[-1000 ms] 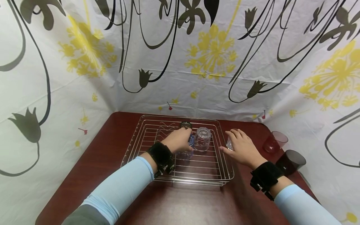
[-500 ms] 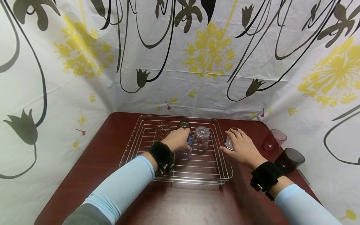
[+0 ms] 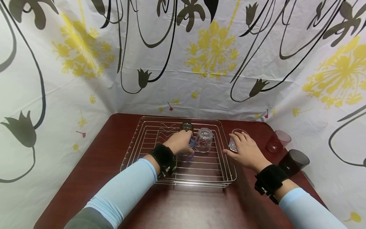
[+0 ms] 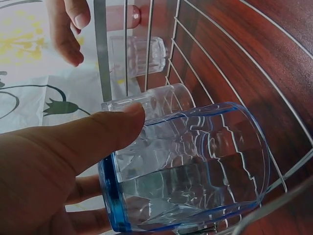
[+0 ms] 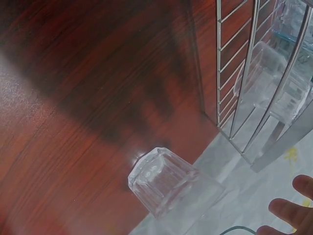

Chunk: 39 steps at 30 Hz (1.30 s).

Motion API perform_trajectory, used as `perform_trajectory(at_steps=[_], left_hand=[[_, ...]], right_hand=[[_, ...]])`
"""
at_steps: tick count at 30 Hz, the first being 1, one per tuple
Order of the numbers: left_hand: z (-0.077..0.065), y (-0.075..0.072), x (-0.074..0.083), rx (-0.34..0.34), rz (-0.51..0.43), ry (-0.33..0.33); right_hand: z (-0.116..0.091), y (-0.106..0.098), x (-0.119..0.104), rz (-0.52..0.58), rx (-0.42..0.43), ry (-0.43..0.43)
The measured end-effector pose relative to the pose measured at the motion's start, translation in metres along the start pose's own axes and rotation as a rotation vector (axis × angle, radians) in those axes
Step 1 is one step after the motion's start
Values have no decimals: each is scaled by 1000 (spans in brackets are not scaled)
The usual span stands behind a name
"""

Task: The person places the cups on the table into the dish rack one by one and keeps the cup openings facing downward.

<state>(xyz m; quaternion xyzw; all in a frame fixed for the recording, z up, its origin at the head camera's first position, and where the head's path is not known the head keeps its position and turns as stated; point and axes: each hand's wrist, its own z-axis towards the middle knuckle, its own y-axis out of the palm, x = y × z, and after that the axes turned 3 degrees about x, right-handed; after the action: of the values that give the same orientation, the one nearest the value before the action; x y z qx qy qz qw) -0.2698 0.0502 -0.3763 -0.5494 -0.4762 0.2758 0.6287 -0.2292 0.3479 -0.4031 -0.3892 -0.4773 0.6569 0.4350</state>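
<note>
My left hand grips a clear blue-tinted tumbler near its thick blue base, thumb on one side and fingers on the other. The tumbler is upside down, its rim at the wires of a metal rack. Beside it in the rack stands an upturned clear glass, and behind it a dark glass, partly hidden by the hand. To the right of the rack, my right hand has its fingers spread near an upright clear glass on the table; the right wrist view shows them apart.
A red-tinted glass and a dark grey glass stand at the table's right side. Wavy wire holders line the rack's left part. A patterned sheet encloses the dark red table behind and at both sides.
Both hands keep nearly the same pose and place. The whole head view has shifted slightly, with the rack and glasses a little further left and up in it.
</note>
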Motion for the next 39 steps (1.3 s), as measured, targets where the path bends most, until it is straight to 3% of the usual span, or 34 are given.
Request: perform_trajectory(at_steps=[26,32,39], left_hand=[[-1,3,-1,-26,-2,-42],[-5,0,-4,4,-44,-65],[-15,-9,-5,42,-3,-47]], right_hand=[[-6,5,1,2,0,17],[-5,5,0,3,16,4],[-3,4,-1,11,28,-10]])
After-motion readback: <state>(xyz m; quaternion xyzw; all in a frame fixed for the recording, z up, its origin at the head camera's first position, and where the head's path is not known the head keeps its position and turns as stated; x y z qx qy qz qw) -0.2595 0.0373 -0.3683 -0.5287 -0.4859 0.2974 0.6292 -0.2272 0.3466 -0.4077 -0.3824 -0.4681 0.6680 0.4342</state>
